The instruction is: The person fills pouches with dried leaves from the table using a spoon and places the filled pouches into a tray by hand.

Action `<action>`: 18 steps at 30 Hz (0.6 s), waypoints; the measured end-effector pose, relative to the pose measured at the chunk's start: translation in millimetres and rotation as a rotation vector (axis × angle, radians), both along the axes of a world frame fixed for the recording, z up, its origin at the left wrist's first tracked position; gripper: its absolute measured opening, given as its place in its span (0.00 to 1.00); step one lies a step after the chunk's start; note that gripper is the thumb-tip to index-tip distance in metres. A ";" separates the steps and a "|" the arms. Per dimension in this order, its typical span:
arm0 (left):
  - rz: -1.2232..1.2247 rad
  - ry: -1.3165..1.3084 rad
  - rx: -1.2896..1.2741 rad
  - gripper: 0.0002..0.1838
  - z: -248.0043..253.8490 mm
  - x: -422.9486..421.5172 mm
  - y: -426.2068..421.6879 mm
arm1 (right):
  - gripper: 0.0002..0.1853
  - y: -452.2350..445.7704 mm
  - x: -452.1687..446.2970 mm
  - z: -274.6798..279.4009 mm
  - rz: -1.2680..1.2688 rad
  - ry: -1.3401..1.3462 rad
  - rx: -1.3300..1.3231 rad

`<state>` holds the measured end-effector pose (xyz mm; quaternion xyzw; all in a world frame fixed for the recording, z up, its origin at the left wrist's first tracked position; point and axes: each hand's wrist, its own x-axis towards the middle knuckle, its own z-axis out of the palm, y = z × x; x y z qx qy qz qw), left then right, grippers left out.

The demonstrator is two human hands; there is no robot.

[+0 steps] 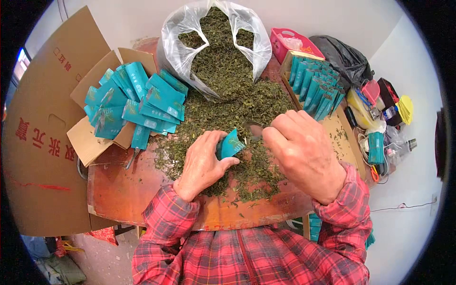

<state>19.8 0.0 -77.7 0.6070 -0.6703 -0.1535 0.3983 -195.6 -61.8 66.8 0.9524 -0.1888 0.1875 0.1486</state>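
Observation:
My left hand (203, 161) is closed around a small teal packet (231, 144), its fingers behind and thumb in front. Just right of it, my right hand (308, 154) is wrapped in a fist round the handle of a metal spoon (255, 128). The spoon's bowl points left, close to the packet's upper edge; I cannot tell whether they touch. Below and behind both hands spreads a heap of dried tea leaves (237, 111) on the reddish wooden table (128, 185). The leaves run back into an open clear plastic bag (178, 61), which is full of them.
A cardboard box (83, 142) at left overflows with teal packets (152, 102). More packets (316, 88) stand in rows in a tray at right. Behind are a pink basket (297, 43) and a black bag (343, 59). Assorted small items and a cable lie far right.

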 end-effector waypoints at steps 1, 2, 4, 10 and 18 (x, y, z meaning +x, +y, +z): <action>0.001 -0.001 0.002 0.36 0.4 -0.3 -0.3 | 0.05 1.3 -0.6 0.7 -0.004 0.004 0.005; 0.002 -0.001 0.003 0.36 0.6 -0.6 -0.3 | 0.05 2.8 -0.8 1.9 -0.007 0.009 0.010; 0.002 -0.005 -0.009 0.36 -0.3 -1.3 -0.2 | 0.05 3.6 0.3 0.3 -0.007 0.012 -0.008; 0.004 -0.016 -0.017 0.35 -0.6 -0.6 -0.4 | 0.04 2.8 1.6 0.8 -0.007 -0.004 -0.050; 0.042 -0.012 -0.015 0.36 -2.3 1.7 0.6 | 0.04 -10.0 -14.9 -2.1 -0.066 -0.126 0.030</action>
